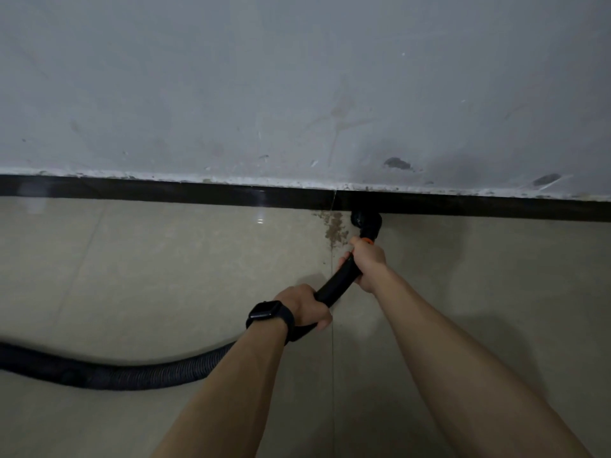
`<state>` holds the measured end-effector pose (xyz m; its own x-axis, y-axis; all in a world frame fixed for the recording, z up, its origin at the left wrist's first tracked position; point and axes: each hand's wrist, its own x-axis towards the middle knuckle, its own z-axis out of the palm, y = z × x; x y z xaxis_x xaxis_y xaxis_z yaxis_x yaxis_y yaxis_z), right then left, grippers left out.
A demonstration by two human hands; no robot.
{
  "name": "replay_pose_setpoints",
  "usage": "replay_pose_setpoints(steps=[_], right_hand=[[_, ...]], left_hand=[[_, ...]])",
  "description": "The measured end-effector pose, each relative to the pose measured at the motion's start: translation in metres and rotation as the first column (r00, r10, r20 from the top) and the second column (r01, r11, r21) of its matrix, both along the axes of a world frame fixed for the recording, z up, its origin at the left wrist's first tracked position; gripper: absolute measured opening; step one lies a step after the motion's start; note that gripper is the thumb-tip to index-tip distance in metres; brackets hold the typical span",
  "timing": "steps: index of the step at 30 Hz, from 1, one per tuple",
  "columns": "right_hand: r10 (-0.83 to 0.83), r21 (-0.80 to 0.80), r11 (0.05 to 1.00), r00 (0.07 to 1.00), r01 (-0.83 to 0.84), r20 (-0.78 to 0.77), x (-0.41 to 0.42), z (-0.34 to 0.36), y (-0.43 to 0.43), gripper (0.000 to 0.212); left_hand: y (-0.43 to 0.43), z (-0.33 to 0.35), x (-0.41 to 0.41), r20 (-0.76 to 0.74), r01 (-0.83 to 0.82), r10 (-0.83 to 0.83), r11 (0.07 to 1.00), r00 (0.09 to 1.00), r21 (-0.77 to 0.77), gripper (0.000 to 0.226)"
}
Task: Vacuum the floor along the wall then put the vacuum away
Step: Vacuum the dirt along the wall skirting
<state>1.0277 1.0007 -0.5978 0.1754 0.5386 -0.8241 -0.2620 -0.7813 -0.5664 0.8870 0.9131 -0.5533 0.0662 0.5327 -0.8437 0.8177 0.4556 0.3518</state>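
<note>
I have both hands on one vacuum, and there is one of everything else here too: one hose, one nozzle, one watch, one patch of dirt.

My left hand (305, 307), the one with the black watch (264, 314) on its wrist, is wrapped around the lower end of the stiff black tube (337, 280), fingers curled over the top of it. My right hand (367, 262) grips the same tube further forward, thumb and fingers closed round it just behind an orange ring (367, 240).

The vacuum shows only as its hose and front end; its body is out of view. It is all black apart from that orange ring. The ribbed hose (132, 375) lies on the floor (165, 276) in a loose curve, running off the left edge and rising under my left forearm to meet the tube. Past my right hand the tube bends down into a short rounded nozzle (365, 223), which sits on the floor right against the dark baseboard (165, 191).

Just left of the nozzle is the brown patch of dirt (334, 226), spread over the pale glossy tile beside a thin tile joint (333, 358) that runs back toward me. Above the baseboard the grey wall (297, 94) is scuffed, with chipped white paint along its bottom edge.
</note>
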Motion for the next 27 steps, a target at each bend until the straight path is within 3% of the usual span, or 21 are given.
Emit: replay_pose_setpoints(steps=[6, 14, 21, 27], right_hand=[[-0.040, 0.006, 0.999, 0.999, 0.040, -0.002, -0.007, 0.000, -0.019, 0.023], [-0.144, 0.018, 0.990, 0.987, 0.143, 0.068, -0.062, -0.017, -0.094, 0.021], [-0.210, 0.001, 0.978, 0.975, 0.210, 0.067, -0.105, -0.015, -0.139, 0.030], [-0.201, -0.028, 0.978, 0.975, 0.205, 0.089, -0.124, -0.013, -0.163, 0.030]], left_hand=[[-0.004, 0.001, -0.008, 0.018, 0.008, -0.006, 0.994, 1.000, -0.105, 0.041], [-0.042, -0.012, -0.059, -0.091, 0.195, -0.230, 0.936, 0.969, -0.292, 0.047], [-0.063, -0.011, -0.104, -0.148, 0.279, -0.363, 0.871, 0.920, -0.406, 0.035], [-0.071, -0.006, -0.113, -0.156, 0.331, -0.473, 0.781, 0.867, -0.529, 0.051]])
